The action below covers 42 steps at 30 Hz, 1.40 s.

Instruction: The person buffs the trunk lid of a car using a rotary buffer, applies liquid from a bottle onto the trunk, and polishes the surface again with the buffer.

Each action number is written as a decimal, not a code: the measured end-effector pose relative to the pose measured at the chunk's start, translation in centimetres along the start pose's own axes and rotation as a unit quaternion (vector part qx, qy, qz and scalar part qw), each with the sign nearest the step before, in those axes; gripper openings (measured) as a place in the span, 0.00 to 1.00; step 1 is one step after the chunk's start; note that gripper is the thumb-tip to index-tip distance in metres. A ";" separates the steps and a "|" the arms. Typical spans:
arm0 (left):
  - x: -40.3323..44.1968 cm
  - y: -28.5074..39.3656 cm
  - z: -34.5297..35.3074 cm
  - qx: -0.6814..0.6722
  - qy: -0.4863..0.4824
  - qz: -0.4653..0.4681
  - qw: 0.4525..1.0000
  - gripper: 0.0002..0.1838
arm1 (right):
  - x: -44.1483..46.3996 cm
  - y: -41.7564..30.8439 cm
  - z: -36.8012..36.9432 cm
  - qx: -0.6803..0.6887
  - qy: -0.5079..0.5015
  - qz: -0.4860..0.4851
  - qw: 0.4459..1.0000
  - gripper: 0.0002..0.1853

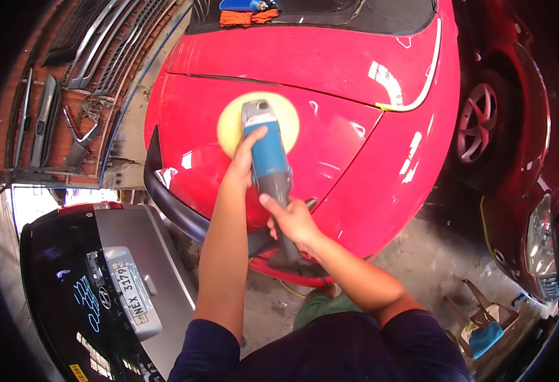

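A blue and grey power polisher (271, 153) with a round yellow pad (230, 123) lies against the glossy red car panel (337, 70). My left hand (244, 159) is closed around the blue body near the polisher's head, thumb on top. Farther back, my right hand (293, 221) grips the dark rear handle. The pad sits flat on the paint, its edge slightly blurred. Yellow-green tape (391, 107) runs along a panel seam to the right of the pad.
An orange cloth (238, 18) and a blue bottle (241, 5) lie at the top. A dark red car (524, 159) stands at right. A detached tailgate (127, 274) is at lower left, grilles (98, 51) at upper left. A small stool (486, 318) holds a blue cloth.
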<state>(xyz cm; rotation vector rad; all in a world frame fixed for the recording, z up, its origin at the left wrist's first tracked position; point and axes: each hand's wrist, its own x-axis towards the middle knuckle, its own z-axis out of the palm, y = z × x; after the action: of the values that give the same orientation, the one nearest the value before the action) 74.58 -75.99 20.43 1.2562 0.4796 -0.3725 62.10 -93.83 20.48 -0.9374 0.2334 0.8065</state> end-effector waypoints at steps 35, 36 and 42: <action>-1.5 -5.9 13.0 0.196 -0.036 0.051 0.979 0.40 | -4.5 7.0 -5.9 0.143 0.074 -0.071 0.984 0.20; -1.9 -5.6 12.9 0.196 -0.032 0.045 0.979 0.39 | -4.4 7.0 -5.9 0.149 0.076 -0.072 0.983 0.20; -0.3 -4.6 17.2 0.233 -0.066 0.053 0.969 0.39 | -4.6 4.2 -7.0 0.197 0.101 -0.102 0.970 0.18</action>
<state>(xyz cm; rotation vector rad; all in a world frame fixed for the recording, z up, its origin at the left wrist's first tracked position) 74.32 -93.81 20.84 1.6915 0.2133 -0.4918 57.09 -100.36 16.01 -0.6516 0.4491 0.4510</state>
